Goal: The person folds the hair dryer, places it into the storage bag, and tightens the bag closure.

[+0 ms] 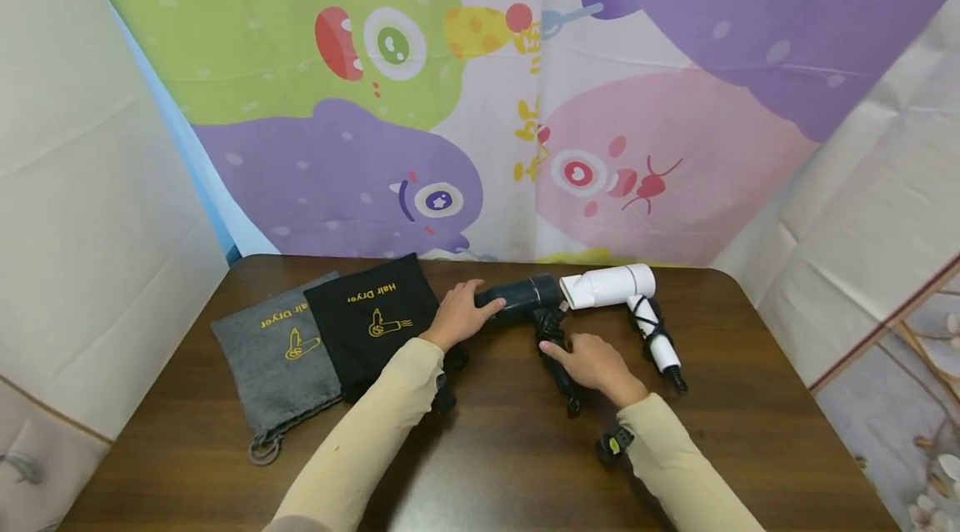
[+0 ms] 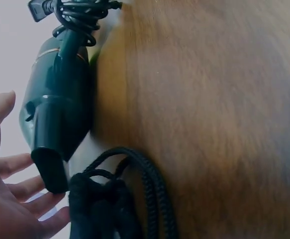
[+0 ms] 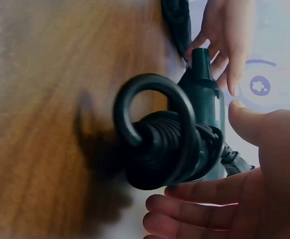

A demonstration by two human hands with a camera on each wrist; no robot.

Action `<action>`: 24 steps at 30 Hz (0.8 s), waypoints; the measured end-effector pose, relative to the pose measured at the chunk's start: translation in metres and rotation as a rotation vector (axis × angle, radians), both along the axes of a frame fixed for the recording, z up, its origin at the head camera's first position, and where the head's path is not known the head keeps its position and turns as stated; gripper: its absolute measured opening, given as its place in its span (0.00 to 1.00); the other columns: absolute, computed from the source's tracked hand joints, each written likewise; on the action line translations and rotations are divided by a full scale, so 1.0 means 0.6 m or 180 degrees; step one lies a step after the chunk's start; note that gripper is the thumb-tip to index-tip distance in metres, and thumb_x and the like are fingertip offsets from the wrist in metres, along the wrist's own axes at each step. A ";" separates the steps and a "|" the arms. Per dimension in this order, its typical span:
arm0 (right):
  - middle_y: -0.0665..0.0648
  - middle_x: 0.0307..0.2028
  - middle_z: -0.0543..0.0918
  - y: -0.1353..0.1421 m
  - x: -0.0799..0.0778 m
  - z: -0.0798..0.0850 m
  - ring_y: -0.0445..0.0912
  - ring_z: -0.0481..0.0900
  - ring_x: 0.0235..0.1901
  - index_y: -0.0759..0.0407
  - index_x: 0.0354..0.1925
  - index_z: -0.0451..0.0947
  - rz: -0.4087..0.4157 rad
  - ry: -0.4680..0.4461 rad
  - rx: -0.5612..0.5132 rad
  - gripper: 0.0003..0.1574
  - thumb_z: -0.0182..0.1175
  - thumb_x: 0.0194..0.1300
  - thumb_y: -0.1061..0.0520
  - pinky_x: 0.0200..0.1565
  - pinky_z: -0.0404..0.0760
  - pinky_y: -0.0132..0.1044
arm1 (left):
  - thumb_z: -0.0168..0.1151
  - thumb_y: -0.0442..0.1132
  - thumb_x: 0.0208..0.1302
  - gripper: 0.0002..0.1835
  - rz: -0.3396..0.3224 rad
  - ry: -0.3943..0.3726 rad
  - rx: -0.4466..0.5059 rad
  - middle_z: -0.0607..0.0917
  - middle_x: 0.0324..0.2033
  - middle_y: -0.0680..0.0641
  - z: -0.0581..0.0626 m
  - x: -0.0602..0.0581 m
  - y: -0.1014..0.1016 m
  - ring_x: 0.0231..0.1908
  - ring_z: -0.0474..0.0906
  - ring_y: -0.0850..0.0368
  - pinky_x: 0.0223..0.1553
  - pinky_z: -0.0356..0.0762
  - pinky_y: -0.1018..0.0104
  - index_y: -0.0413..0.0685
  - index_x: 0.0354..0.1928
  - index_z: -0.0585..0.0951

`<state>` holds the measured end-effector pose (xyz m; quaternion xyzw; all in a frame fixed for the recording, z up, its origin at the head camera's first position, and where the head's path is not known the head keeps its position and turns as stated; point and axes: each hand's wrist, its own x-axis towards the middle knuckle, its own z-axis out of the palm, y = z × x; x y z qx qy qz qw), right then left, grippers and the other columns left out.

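Observation:
A dark green-black hair dryer [image 1: 517, 299] lies on the table, its cord [image 3: 157, 129] wound around the handle. At its nozzle [image 2: 50, 169] is my left hand [image 1: 459, 317], thumb apart from the fingers and fingertips right at the nozzle's end. My right hand [image 1: 597, 362] is beside the corded handle, thumb and fingers spread to either side of it and not closed around it. Just right of the dark dryer lies a white hair dryer [image 1: 609, 286], its handle wrapped in black cord. A black drawstring bag [image 1: 375, 311] printed "Hair Dryer" lies left of my left hand.
A grey drawstring bag [image 1: 277, 373] lies partly under the black one at the left. The brown table [image 1: 480, 465] ends at a patterned cloth [image 1: 480, 98] behind. White panels [image 1: 82, 165] stand at both sides.

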<state>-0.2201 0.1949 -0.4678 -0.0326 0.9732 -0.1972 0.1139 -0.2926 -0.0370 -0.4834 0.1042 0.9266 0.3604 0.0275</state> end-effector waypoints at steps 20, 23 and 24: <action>0.64 0.38 0.83 -0.010 -0.008 -0.028 0.51 0.79 0.34 0.71 0.51 0.76 -0.0130 0.0040 -0.0159 0.34 0.59 0.66 0.40 0.38 0.78 0.47 | 0.63 0.59 0.62 0.39 -0.0051 -0.0097 -0.0107 0.74 0.61 0.35 -0.008 -0.009 0.005 0.61 0.71 0.39 0.63 0.68 0.46 0.42 0.68 0.69; 0.65 0.39 0.83 -0.010 -0.011 -0.031 0.51 0.80 0.34 0.72 0.52 0.75 -0.0160 0.0038 -0.0249 0.35 0.58 0.67 0.41 0.39 0.78 0.47 | 0.64 0.58 0.61 0.39 -0.0042 -0.0113 -0.0116 0.74 0.61 0.35 -0.009 -0.009 0.005 0.60 0.71 0.39 0.62 0.69 0.46 0.43 0.68 0.69; 0.65 0.39 0.83 -0.010 -0.012 -0.032 0.51 0.80 0.35 0.73 0.52 0.75 -0.0172 0.0036 -0.0273 0.35 0.58 0.67 0.41 0.39 0.78 0.47 | 0.65 0.58 0.61 0.39 -0.0043 -0.0105 -0.0118 0.74 0.60 0.35 -0.009 -0.008 0.005 0.60 0.71 0.39 0.62 0.69 0.46 0.42 0.68 0.70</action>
